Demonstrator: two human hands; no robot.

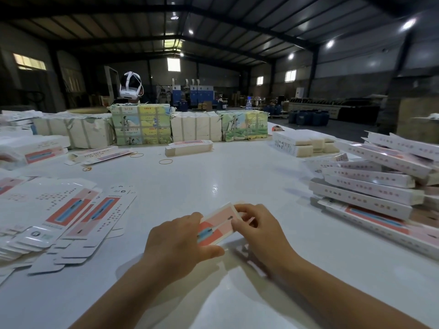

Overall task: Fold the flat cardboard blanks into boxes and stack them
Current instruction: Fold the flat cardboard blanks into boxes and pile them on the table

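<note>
**Both hands on one box at the table's near middle**

The white table (237, 172) fills the view. At three o'clock sits the stack of folded boxes (370, 186), laid crosswise in layers. At nine o'clock lies the spread of flat blanks (71, 214), overlapping, printed side up. At twelve o'clock, along the far edge, stands a row of wrapped bundles (142, 124).

Both forearms reach in from six o'clock and meet just below centre. The left hand (175, 243) lies knuckles up, fingers curled over the near end of the box (218, 224), thumb stretched out beneath it. The right hand (259, 229) pinches the box's far end, fingertips bent in on its flap. The box tilts toward one o'clock, pink face up, close above the table.
</note>
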